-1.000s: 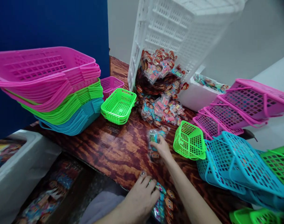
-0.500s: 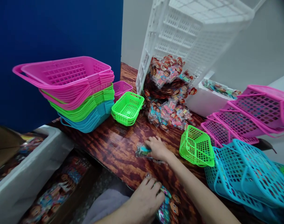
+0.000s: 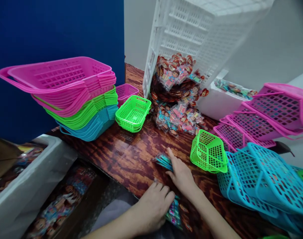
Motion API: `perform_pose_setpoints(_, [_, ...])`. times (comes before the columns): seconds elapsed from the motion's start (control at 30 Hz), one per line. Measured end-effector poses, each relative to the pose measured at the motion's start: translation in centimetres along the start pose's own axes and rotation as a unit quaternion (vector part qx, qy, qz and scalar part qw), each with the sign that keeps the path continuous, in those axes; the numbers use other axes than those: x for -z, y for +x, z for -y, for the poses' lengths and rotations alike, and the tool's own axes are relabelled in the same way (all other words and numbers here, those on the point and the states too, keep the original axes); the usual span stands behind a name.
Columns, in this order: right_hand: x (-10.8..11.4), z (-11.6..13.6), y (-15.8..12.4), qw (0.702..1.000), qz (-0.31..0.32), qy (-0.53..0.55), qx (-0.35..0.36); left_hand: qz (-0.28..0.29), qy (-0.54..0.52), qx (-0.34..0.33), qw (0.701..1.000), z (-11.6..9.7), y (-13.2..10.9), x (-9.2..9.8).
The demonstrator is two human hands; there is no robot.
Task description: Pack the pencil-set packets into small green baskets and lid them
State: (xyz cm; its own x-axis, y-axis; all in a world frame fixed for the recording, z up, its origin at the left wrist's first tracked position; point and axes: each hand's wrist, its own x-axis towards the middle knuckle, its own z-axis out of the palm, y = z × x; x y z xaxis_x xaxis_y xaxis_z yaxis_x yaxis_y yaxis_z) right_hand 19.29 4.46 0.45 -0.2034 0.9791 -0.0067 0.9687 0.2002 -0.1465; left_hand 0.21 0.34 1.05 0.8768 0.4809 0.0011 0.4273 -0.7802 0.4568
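Note:
My right hand (image 3: 180, 172) lies on the dark wooden table (image 3: 131, 156) with its fingers laid over a small stack of clear packets (image 3: 163, 160) printed with a cartoon figure. My left hand (image 3: 155, 206) rests near the table's front edge, fingers curled down on a second bunch of the same packets (image 3: 175, 212). A big heap of packets (image 3: 177, 96) spills from under a tilted white crate (image 3: 191, 36) at the back. A small green basket (image 3: 209, 151) lies tipped just right of my right hand.
Stacked pink, green and blue handled baskets (image 3: 74, 96) stand at the left, with small green (image 3: 132, 113) and pink (image 3: 125, 91) baskets beside them. Pink (image 3: 265, 116) and blue baskets (image 3: 261, 179) lie tipped at the right. A white foam box (image 3: 29, 186) with more packets sits lower left.
My right hand has drawn its packets back across the table toward my left hand. The left hand has stayed on its bunch.

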Motion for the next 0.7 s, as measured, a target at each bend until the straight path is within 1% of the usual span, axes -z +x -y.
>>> perform_pose_setpoints(0.1, [0.5,-0.2,0.4,0.999,0.034,0.017,-0.006,-0.021,-0.02,0.02,0.999,0.2,-0.5,-0.3])
perform_pose_setpoints(0.17, [1.0,-0.4,0.4,0.998,0.054,0.028,0.001,-0.024,-0.03,0.053,0.998,0.8,-1.2,-0.2])
perform_pose_setpoints(0.27, [1.4,-0.9,-0.2,0.996,0.072,0.045,0.017,-0.025,-0.042,0.11,0.993,2.3,-2.5,0.6])
perform_pose_setpoints(0.37, [1.4,-1.4,-1.1,0.993,0.082,0.075,0.044,-0.037,-0.028,0.143,0.989,3.8,-3.4,1.5])
perform_pose_setpoints(0.5, [1.5,-1.6,-1.9,0.989,0.093,0.097,0.062,-0.008,-0.015,0.134,0.991,4.8,-3.0,2.4])
perform_pose_setpoints(0.6, [1.7,-2.0,-2.3,0.993,0.086,0.068,0.047,0.015,-0.014,0.117,0.993,5.0,-2.1,3.0])
perform_pose_setpoints(0.7, [1.9,-2.4,-2.7,0.995,0.076,0.062,0.035,0.021,-0.026,0.118,0.992,5.2,-1.5,3.4])
